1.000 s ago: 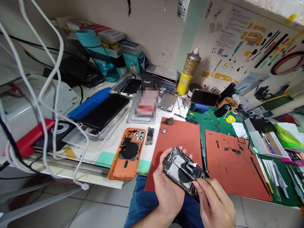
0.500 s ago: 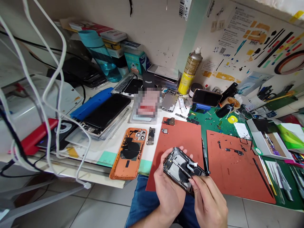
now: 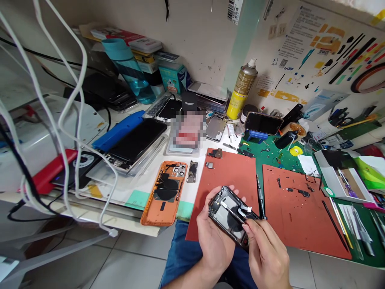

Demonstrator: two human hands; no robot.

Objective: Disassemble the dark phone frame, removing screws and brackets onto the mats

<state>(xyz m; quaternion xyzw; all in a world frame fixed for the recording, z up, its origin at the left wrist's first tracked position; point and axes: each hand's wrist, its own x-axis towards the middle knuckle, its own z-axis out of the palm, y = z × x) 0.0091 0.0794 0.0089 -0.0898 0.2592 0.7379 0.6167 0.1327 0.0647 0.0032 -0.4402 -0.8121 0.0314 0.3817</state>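
Observation:
My left hand (image 3: 215,241) cradles an opened phone housing (image 3: 225,224) from below, its fingertips showing past the far edge. The housing has a dark frame with a pale inner back and a dark round pad inside. A small white tab with a black flex strip stands up at its right side. Between its thumb and fingers, my right hand (image 3: 266,251) pinches a thin metal pry tool (image 3: 232,212). The tool's flat tip lies over the inside of the housing, near its upper left; whether it touches cannot be made out.
An orange phone back (image 3: 165,194) and a logic board (image 3: 193,171) lie at the left. Two red-brown mats (image 3: 228,172) hold small parts. A screwdriver (image 3: 260,196) lies between them. White cables (image 3: 61,120) hang at the left; a spray can (image 3: 242,89) stands behind.
The pry tool and my right hand have shifted very slightly against the housing. The whole view has moved a little; both hands keep their holds.

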